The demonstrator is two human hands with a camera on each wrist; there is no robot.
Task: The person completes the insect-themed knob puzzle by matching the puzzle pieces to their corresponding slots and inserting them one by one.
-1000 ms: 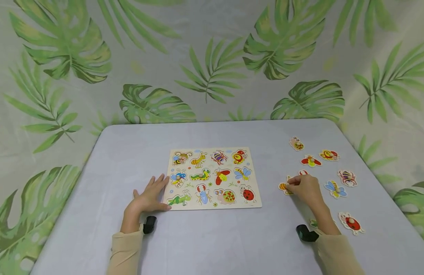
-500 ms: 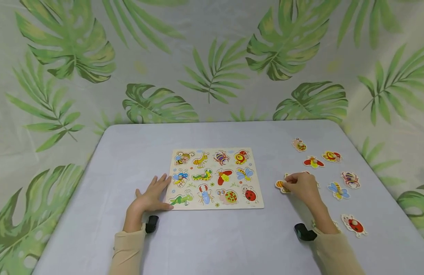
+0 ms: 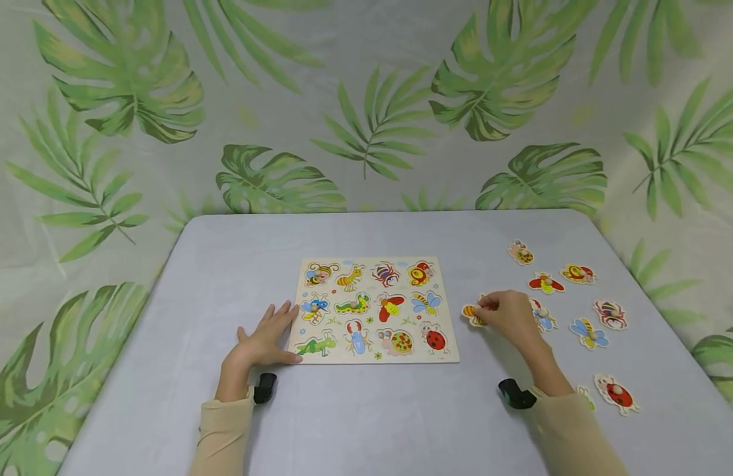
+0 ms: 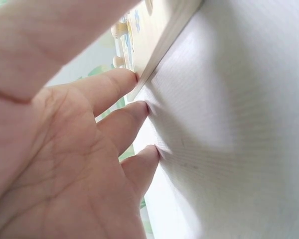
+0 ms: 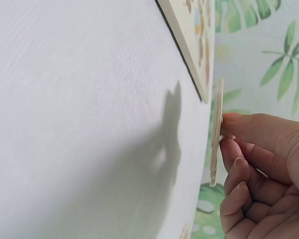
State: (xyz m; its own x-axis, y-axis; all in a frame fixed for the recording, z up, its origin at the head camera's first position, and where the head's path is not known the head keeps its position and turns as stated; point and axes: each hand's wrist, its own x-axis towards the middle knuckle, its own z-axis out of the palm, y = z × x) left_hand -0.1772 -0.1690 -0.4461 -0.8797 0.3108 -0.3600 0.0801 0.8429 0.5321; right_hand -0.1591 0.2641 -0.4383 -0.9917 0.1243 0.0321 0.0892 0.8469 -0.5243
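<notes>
My right hand (image 3: 509, 318) pinches a yellow-and-orange striped insect puzzle piece (image 3: 473, 315), just to the right of the puzzle board (image 3: 375, 357). In the right wrist view the piece (image 5: 216, 134) shows edge-on above the cloth, with thumb and fingers meeting on one face. The pale board bears rows of printed insects; wooden knobs stand up on a blue insect (image 3: 314, 308) and a green caterpillar (image 3: 352, 304). Along the board's left edge my left hand (image 3: 262, 342) lies with fingers spread. Its fingertips touch the edge and the cloth in the left wrist view.
Loose knobbed pieces lie to the right: a snail (image 3: 521, 252), a red-winged insect (image 3: 546, 283), a butterfly (image 3: 578, 274), a spider (image 3: 611, 315), a stag beetle (image 3: 543, 317), a dragonfly (image 3: 589, 334) and a ladybird (image 3: 617, 395). A green piece (image 3: 586, 398) is partly behind the right sleeve.
My right hand has carried the striped piece left, closer to the board, uncovering the stag beetle piece. My left hand has stayed at the board's left edge.
</notes>
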